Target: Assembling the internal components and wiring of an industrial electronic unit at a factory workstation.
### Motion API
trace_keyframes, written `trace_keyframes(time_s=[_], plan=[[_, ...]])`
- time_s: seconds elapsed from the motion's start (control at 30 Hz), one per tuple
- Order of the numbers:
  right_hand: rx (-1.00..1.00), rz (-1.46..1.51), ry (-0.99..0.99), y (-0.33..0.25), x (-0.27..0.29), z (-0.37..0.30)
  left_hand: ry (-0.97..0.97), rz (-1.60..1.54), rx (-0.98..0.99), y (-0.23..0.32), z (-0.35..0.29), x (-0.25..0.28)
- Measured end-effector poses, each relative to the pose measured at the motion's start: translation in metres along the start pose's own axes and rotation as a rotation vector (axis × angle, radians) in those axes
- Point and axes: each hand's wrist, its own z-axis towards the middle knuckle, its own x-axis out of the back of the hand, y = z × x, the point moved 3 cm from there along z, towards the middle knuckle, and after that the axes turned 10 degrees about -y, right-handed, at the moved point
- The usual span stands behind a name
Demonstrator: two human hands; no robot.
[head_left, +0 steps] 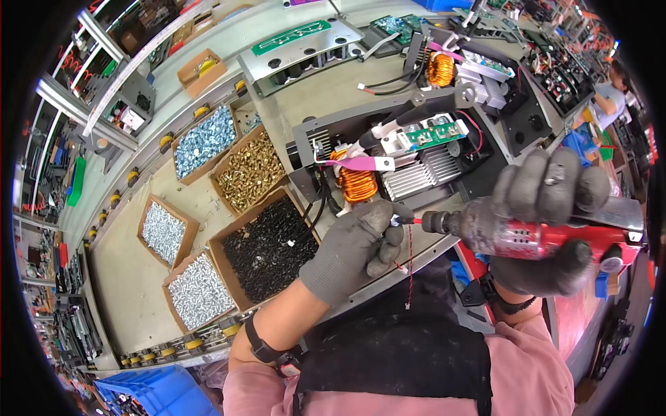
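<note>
My right hand [548, 187], in a dark grey glove, is wrapped round a red power screwdriver [517, 239] that lies almost level and points left. The tip of its red bit [416, 220] reaches the fingers of my left hand [347, 253], gloved in grey too. Those fingers are pinched around a small shiny piece, too small to name. Just beyond both hands sits a dark metal housing [302, 133]. Inside it are a copper-wound coil [357, 186], a finned heat sink [416, 179] and a green circuit board [438, 134]. A thin red wire [410, 260] hangs below the bit.
At left, cardboard boxes hold black screws [267, 246], brass-coloured screws [250, 170], bluish screws [205, 142] and silver screws [163, 232]. Roller wheels [132, 177] edge the bench. A second housing [520, 118] stands behind. A blue crate [156, 392] is lower left; another person [610, 97] is far right.
</note>
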Motion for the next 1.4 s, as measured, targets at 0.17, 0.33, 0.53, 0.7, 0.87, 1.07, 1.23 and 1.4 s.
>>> trace_keyframes(time_s=[0.17,0.33,0.53,0.7,0.87,1.07,1.23,1.4], plan=[[-0.051,-0.181,0.037,0.003,-0.005,-0.006,0.132,0.052,0.087,-0.010,0.008,-0.002],[-0.027,-0.205,0.068,0.007,-0.009,-0.011,0.187,0.288,0.057,-0.010,0.016,-0.001],[0.007,-0.225,0.129,0.015,-0.003,-0.007,0.094,0.315,-0.072,0.011,0.023,0.001],[0.105,-0.252,0.042,0.021,0.001,-0.005,0.040,0.162,0.006,0.011,0.028,0.003],[0.148,-0.195,-0.034,0.026,0.004,-0.009,0.081,0.269,-0.190,0.007,0.033,0.008],[0.100,-0.344,-0.069,0.023,0.006,-0.011,0.028,0.428,-0.001,0.011,0.029,0.013],[0.154,-0.308,-0.073,0.026,0.005,-0.009,0.130,0.246,0.038,0.008,0.030,0.010],[0.163,-0.323,-0.112,0.026,0.011,-0.003,0.179,0.544,-0.213,0.013,0.037,0.011]])
